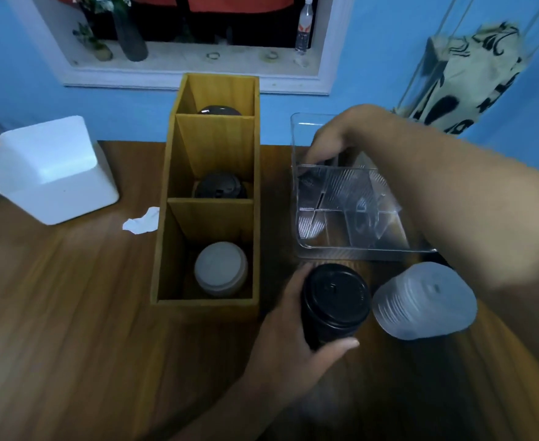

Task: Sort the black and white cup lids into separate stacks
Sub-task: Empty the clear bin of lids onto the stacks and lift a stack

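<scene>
left hand [288, 342] wraps thumb and fingers round the side of a tall stack of black plastic cup lids [335, 300], holding it upright on the brown wooden table [70, 313]. right hand [331, 141] reaches down into the far left corner of a clear ribbed plastic divided bin [357, 248], fingertips at a dark lid-like shape [308, 179]. blur and the bin wall hide the fingers, so cannot tell if it pinches anything or only touches.

a stack of white translucent cup lids [421, 300] sits just right of the black stack, leaning and fanned out, not square. both stacks sit in front of the bin.

left of them stands a yellow wooden three-compartment holder [163, 249]: a black lid in the far slot [218, 110], a black lid in the middle slot [220, 186], a white lid in the near slot [220, 268].

judgement: sort looks well along, with one dark piece likely left in the bin.

risks:
- the right forearm crosses over the white stack, so pulling back low could topple it.
- the black stack is tall, and a hard or off-centre press with a new lid could tip it.
- a lid wedged against the bin divider may drag the light bin along.
</scene>
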`<state>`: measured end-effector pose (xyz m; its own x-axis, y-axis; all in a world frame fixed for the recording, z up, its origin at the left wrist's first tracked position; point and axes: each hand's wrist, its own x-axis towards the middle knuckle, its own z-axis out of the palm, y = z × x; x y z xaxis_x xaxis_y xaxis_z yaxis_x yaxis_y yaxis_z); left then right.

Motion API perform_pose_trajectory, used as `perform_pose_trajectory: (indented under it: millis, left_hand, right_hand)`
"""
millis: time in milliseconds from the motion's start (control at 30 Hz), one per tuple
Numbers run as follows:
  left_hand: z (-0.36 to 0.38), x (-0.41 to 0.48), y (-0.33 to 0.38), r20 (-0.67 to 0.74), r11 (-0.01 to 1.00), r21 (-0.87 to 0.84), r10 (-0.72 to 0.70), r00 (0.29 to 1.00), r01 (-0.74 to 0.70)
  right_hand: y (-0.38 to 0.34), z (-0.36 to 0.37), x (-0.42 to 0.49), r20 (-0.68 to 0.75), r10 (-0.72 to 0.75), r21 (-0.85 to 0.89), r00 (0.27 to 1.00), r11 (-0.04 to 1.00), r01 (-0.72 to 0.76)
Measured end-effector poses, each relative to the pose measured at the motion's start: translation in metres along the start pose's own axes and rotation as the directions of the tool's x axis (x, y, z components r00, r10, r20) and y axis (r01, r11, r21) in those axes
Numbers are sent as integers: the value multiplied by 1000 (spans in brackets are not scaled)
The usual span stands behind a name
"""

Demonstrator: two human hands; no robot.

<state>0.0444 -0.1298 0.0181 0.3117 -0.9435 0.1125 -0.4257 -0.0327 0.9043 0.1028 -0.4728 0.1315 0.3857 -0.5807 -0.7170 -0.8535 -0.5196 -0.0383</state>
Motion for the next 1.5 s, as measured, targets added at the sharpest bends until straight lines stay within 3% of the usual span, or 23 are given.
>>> perform_pose_trajectory:
  millis: [200,433,500,833,1000,1100,1333,1500]
  left_hand:
    - [0,0,-2,3,1000,7,-3,1000,3]
    - [-1,0,0,20,1000,21,14,1000,-14]
    - [-1,0,1,19,1000,20,19,1000,-20]
    - [0,0,1,-9,999,10,46,999,-46]
    - [0,0,1,-21,999,1,41,999,-41]
    - [1,-1,0,-30,999,-7,33,999,-34]
    - [3,-1,-1,-39,999,-27,29,999,-30]
    - [3,-2,-3,-38,999,-36,15,999,-16]
  right_hand:
    - [-4,6,2,96,6,-52,995,999,-1]
    - [-16,14,-4,-88,55,-256,995,964,-76]
    - [-17,17,-4,-81,38,-270,996,961,-59]
    - [-7,7,-29,-162,-86,-153,983,986,61]
    - [0,-15,-76,-304,-139,-70,943,990,123]
    - [11,-13,-117,-422,-183,-119,888,982,145]
    - [66,68,-223,-537,-271,-29,799,952,303]
    - [123,140,-291,-605,-110,232,789,923,307]
